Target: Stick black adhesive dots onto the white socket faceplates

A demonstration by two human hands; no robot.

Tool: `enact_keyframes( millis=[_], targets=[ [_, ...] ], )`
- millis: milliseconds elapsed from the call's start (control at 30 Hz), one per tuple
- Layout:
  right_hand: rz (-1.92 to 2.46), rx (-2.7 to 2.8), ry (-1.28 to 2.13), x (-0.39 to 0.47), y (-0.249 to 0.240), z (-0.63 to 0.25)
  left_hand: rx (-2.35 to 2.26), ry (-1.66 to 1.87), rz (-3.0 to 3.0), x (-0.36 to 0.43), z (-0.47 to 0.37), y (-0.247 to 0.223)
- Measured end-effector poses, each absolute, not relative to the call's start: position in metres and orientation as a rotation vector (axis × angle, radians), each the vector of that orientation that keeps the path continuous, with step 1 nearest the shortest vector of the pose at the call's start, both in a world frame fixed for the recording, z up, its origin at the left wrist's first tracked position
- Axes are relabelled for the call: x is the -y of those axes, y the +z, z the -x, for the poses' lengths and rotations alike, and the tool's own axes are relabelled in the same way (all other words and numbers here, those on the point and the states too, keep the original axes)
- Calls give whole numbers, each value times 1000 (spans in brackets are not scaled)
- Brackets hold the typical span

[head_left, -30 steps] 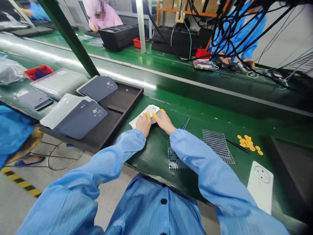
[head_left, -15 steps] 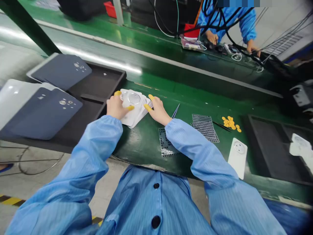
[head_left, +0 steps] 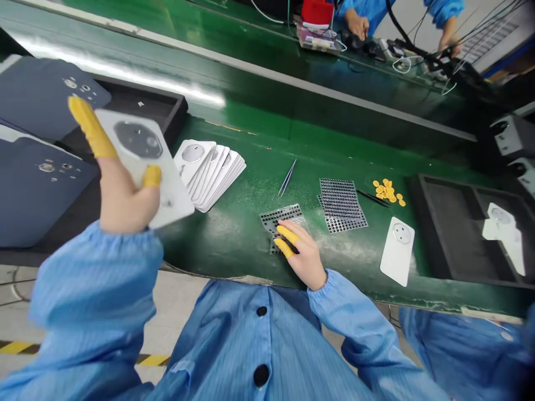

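Note:
Raised at the left, my left hand [head_left: 125, 195] grips a white panel [head_left: 175, 189] with a round grey camera ring, thumb and finger in yellow covers. A fanned stack of similar white panels [head_left: 217, 181] lies on the green bench just right of it. My right hand [head_left: 303, 250], also with yellow finger covers, rests on a sheet of small black dots [head_left: 288, 213], its fingertips close together. Whether those fingertips pinch anything is too small to tell. Blue tweezers [head_left: 287, 178] lie above that sheet.
More dotted sheets [head_left: 343, 206], black tweezers [head_left: 374, 198], yellow discs [head_left: 387, 190] and one white panel [head_left: 398, 250] lie to the right. Black trays stand at the far right [head_left: 434, 234] and left [head_left: 173, 120], the left one with dark panels [head_left: 50, 184]. Another person's hands [head_left: 357, 25] show across the bench.
My left hand has lifted a white panel up and left off the stack. My right hand has left the stack and moved right and down to the dotted sheet. The view has shifted.

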State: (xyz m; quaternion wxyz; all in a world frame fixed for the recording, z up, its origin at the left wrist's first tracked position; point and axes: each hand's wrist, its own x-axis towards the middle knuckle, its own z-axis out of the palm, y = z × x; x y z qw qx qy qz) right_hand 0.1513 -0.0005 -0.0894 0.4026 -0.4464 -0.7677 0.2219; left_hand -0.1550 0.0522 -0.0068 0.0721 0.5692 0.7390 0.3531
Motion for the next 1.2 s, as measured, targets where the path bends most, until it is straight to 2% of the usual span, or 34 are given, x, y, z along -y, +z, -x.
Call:
enact_keyframes(
  millis=[67,167,333,433,633,933,1100,1200],
  targets=[
    [1135,1855,556,3,-79,-149,-2057,1167,-1597,-20,134,-12],
    [1126,1825,527,14,-69,-148,-1760,1015,-1347,15,87,-31],
    [1001,2047,652,21,-64,-150,-1492,955,-988,22,30,-54],
    [981,2084,808,14,-63,-152,-1500,950,-949,14,24,-57],
    [947,2082,905,2,-73,-153,-1540,907,-949,4,28,-57],
    [949,2041,691,10,-98,-150,-1644,862,-985,-1,32,-62],
    [911,1970,648,13,-93,-148,-1707,870,-983,2,43,-55],
    [885,1960,671,16,-85,-147,-1588,855,-989,5,40,-51]
  ],
)
